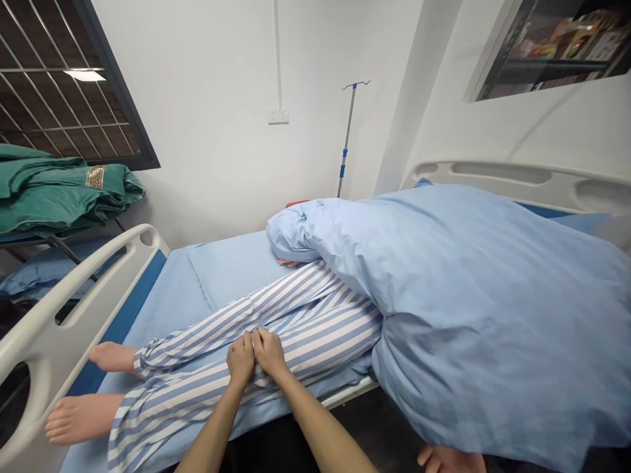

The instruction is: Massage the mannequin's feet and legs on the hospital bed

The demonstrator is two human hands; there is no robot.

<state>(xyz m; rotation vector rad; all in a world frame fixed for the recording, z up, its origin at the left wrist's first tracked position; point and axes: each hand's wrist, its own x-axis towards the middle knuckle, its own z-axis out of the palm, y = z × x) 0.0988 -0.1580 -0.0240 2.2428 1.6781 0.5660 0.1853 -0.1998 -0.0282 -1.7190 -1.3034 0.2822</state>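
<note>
On the bed lies a figure in blue-and-white striped trousers [197,374], with bare feet [81,417] toward the footboard. My left hand [240,358] and my right hand [267,351] rest side by side on the nearer leg, around the knee, almost touching each other. The fingers of both are curled down onto the striped cloth, and their tips are hidden. A light-blue quilt [458,289] covers the figure from the thighs up and hangs over the near bed edge. A bit of the figure's far hand [288,263] shows under the quilt's edge.
A pale footboard [93,276] stands at the left and a headboard [493,174] at the right. Behind the bed is an IV pole [348,131]. Green folded cloth [64,190] lies at far left. Fingers [451,458] show below the quilt; whose is unclear.
</note>
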